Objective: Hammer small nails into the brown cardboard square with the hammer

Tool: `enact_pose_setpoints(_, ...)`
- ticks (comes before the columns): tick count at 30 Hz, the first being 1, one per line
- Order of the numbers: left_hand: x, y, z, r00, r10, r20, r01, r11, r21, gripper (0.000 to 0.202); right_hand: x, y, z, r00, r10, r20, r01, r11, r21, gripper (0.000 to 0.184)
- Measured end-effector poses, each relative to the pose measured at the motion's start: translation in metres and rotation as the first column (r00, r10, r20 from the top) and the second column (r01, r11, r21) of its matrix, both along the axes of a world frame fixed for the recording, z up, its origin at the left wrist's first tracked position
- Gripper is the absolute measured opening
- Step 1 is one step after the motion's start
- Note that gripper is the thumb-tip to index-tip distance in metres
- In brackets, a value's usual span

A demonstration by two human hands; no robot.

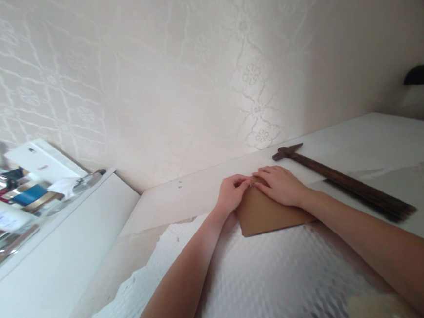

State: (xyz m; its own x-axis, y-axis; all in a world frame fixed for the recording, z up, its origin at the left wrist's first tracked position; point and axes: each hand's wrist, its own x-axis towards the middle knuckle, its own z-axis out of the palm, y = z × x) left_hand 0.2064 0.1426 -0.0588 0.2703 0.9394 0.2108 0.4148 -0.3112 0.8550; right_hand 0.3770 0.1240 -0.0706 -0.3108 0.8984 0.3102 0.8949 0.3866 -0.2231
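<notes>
A brown sheet of paper or thin card [262, 215] lies on the white table [379, 136], partly on a white textured sheet [265, 277]. My left hand [231, 192] is curled, its fingertips pinching the sheet's far edge. My right hand [280, 184] rests flat on the same edge with fingers pressed together, touching the left fingertips. Both forearms reach in from the bottom of the view.
A dark wooden-handled hammer [346, 182] lies on the table just right of my right hand. A patterned wall stands behind. At the left, a lower white shelf [57, 240] carries a cluttered tray [20, 198] of small items and a white box.
</notes>
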Motion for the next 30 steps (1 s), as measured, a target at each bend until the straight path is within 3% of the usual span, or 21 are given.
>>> enact_pose_setpoints(15, 0.0018, -0.0017, 0.0012, 0.999, 0.03, -0.04, -0.03, 1.0, 0.001, 0.013, -0.001, 0.0004, 0.001, 1.0, 0.001, -0.013, -0.001, 1.0, -0.013, 0.044)
enact_pose_setpoints(24, -0.0034, -0.0049, 0.0036, 0.994, -0.102, -0.037, 0.101, 0.995, -0.01, 0.017, -0.0009, -0.0017, 0.0038, 1.0, 0.011, -0.01, -0.011, 1.0, -0.008, 0.039)
enact_pose_setpoints(30, -0.0024, -0.0025, 0.0027, 1.0, -0.027, 0.009, 0.027, 0.999, -0.029, 0.011, -0.0014, -0.0023, 0.0039, 1.0, 0.0, -0.009, 0.0, 1.0, 0.0, 0.04)
